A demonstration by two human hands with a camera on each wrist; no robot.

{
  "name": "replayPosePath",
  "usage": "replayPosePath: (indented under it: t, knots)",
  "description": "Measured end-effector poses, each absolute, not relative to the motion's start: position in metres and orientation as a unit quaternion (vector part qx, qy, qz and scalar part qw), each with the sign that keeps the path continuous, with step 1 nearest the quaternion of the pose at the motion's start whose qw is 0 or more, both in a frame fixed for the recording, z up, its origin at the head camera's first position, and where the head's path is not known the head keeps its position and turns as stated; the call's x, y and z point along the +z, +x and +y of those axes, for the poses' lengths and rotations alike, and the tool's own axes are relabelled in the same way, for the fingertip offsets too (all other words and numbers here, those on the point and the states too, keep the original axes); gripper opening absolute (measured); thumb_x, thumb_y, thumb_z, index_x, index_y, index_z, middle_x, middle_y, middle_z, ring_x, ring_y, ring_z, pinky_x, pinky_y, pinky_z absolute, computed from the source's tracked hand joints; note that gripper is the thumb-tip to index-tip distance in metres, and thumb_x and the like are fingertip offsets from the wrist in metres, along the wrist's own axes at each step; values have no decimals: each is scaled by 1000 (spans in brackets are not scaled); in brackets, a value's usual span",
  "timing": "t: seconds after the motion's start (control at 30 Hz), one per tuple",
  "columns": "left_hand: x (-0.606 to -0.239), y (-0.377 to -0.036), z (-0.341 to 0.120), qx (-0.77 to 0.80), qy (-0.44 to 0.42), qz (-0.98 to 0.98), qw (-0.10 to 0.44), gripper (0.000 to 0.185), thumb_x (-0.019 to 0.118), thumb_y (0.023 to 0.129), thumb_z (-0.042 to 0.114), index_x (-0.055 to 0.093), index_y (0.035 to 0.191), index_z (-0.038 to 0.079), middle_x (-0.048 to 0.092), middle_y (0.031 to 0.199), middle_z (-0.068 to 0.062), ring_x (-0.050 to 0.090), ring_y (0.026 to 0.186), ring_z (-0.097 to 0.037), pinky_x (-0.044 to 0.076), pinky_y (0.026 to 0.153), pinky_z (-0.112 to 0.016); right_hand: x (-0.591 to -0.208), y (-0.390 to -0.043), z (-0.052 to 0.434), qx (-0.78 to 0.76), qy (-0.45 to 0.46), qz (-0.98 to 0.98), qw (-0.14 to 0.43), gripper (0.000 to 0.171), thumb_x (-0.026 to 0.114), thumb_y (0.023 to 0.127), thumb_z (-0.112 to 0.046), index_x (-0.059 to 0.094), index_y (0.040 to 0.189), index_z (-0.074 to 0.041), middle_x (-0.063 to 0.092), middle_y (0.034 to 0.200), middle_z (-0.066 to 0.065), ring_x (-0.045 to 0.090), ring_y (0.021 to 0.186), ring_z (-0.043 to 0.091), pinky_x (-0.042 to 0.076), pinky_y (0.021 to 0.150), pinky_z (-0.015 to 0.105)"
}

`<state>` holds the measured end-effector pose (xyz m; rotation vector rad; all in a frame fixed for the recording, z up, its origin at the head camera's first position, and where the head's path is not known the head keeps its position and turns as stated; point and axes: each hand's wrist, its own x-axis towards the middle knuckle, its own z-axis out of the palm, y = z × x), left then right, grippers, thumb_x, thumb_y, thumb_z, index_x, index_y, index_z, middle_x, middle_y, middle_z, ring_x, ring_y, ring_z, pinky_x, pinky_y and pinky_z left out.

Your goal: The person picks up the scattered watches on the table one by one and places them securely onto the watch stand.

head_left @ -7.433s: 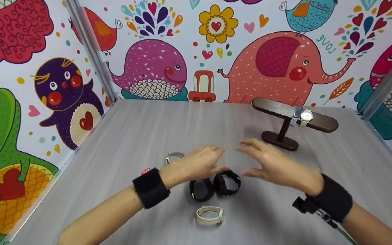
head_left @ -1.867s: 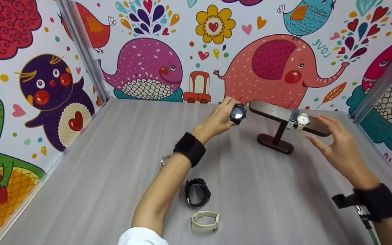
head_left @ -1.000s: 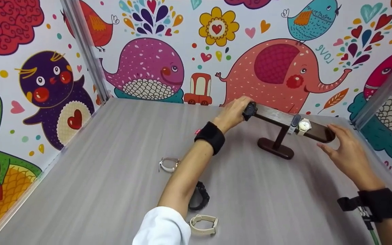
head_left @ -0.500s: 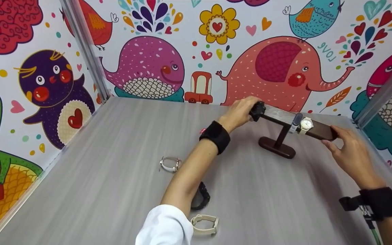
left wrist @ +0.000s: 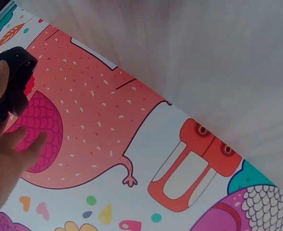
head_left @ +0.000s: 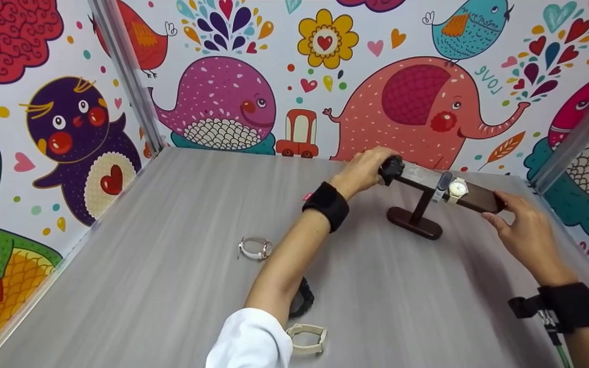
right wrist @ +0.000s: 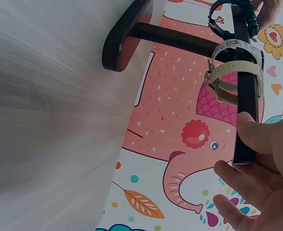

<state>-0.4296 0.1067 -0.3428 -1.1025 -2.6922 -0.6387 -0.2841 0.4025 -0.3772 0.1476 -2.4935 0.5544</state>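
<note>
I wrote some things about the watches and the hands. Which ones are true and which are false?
1. The left hand holds a black watch at one end of the stand's bar. True.
2. The right hand lies flat on the table. False: it holds the other end of the bar.
3. A white-faced watch hangs on the bar. True.
4. The bar is bare between the hands. False: two bands sit on it.
5. A beige watch lies on the table near the sleeve. True.
</note>
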Motion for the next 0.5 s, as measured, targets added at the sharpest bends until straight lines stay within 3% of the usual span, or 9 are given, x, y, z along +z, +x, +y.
replayPosePath:
  t: [0.4,0.5]
  knots:
    - [-340,-426,116,-215,-368,-904,38,66,75,89,12,47,149,18,55,146,-3,51,134,-17,42,116,-33,-378,-284,403,204,51,-937,279,52,71,92,-6,52,138,9,57,126,38,57,110,55,43,89,69]
    - [-338,-424,121,-205,-367,-907,26,65,74,90,12,46,149,20,54,148,-1,47,138,-17,41,117,-37,-380,-284,403,204,45,-938,276,52,71,92,-7,52,139,8,57,127,37,57,109,55,44,88,70]
